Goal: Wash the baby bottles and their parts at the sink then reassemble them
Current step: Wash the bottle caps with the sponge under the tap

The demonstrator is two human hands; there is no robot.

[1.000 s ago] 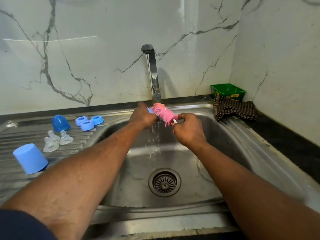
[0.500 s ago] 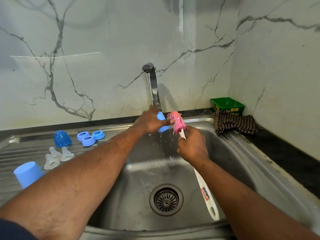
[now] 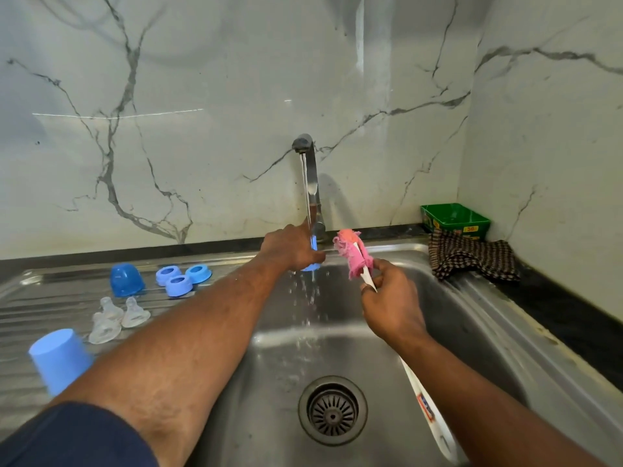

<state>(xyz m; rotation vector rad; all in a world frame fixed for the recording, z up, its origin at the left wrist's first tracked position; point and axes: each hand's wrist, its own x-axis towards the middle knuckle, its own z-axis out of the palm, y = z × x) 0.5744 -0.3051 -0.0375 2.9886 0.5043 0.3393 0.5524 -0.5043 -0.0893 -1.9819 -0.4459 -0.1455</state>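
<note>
My left hand (image 3: 289, 248) grips a small blue bottle part (image 3: 312, 257) under the running tap (image 3: 312, 183); most of the part is hidden by my fingers. My right hand (image 3: 391, 299) holds a white-handled bottle brush (image 3: 425, 404) with a pink sponge head (image 3: 352, 256), raised beside the water stream and apart from the blue part. On the drainboard to the left lie a blue cap (image 3: 125, 279), three blue collar rings (image 3: 178, 279), clear silicone nipples (image 3: 116, 318) and an upturned light blue cup (image 3: 60, 360).
The steel sink basin (image 3: 472, 332) has a round drain strainer (image 3: 332, 411). A checked cloth (image 3: 472, 259) and a green tub (image 3: 455, 219) sit at the back right corner. A dark counter edge (image 3: 573, 325) runs along the right, marble walls behind.
The brush head has come out of the blue part and moved right, away from it. My left hand now holds the part under the stream on its own.
</note>
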